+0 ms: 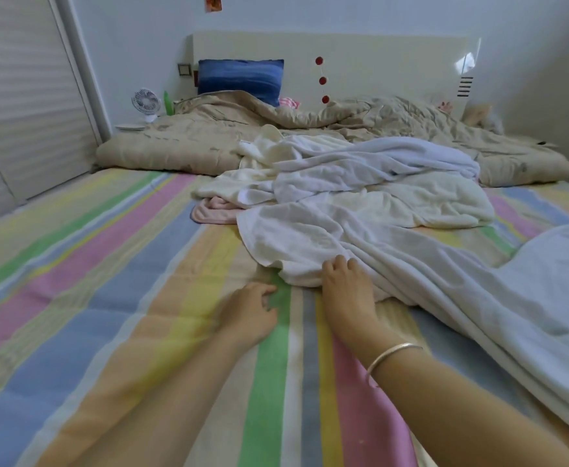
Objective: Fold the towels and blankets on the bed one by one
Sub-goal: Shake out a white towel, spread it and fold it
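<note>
A heap of crumpled white towels and blankets lies across the middle of the striped bed. A long white blanket trails from the heap toward the lower right. My right hand, a silver bangle on its wrist, grips the near edge of that blanket with curled fingers. My left hand hovers just left of it over the sheet, fingers loosely curled, holding nothing; it is blurred. A small pink towel peeks out at the heap's left side.
A beige quilt lies bunched along the head of the bed, below a blue pillow and a cream headboard. A small white fan stands at the far left corner. A wardrobe door lines the left.
</note>
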Available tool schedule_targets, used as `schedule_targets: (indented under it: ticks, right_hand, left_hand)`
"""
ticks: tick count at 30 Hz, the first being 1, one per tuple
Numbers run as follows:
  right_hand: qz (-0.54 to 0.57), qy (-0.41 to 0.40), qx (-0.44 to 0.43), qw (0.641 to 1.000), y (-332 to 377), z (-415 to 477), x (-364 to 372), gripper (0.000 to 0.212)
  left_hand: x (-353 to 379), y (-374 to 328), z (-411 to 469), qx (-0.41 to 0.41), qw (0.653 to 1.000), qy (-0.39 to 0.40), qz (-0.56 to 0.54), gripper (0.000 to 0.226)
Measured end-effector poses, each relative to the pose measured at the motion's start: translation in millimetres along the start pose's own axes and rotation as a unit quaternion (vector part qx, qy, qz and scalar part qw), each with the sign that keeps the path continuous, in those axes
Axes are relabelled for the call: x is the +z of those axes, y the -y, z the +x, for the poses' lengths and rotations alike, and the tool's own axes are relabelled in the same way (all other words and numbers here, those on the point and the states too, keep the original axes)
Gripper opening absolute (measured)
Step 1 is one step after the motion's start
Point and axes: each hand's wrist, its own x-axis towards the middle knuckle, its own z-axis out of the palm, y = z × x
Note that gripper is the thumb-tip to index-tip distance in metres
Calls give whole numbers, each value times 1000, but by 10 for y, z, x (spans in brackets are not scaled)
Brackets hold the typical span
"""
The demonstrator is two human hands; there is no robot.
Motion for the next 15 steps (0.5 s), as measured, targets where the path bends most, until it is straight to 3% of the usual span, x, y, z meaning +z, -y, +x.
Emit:
schedule_targets:
  ticks: [3, 5, 7, 9, 12, 13, 15]
  right_hand:
    - [106, 17, 15, 994, 34, 97, -182, 12]
    - [234, 27, -10, 972, 174, 168, -509, 14]
    - [355, 14, -60, 933, 338, 251, -962, 21]
    - [482, -6, -78, 873, 502, 305, -1368, 25]
    - [600, -32, -13, 799, 670, 388, -1727, 26]
    - [595, -32, 7, 803, 711, 423, -1733, 25]
    - [522, 4, 27, 852, 755, 445, -1655, 26]
  left_hand:
    - [-3, 21, -23, 12, 1000, 0, -25, 51]
    - [-68, -28, -60, 17, 993, 15, -120, 61]
    - [-208, -123, -100, 45, 970, 29, -236, 76]
    - [-404, -228, -182, 75, 944, 41, -318, 77]
    - [-686, -304, -400, 8, 903, 26, -428, 72]
    - [-745, -290, -461, -32, 886, 22, -463, 68]
    - [-832, -179, -607, -92, 842, 18, -531, 46]
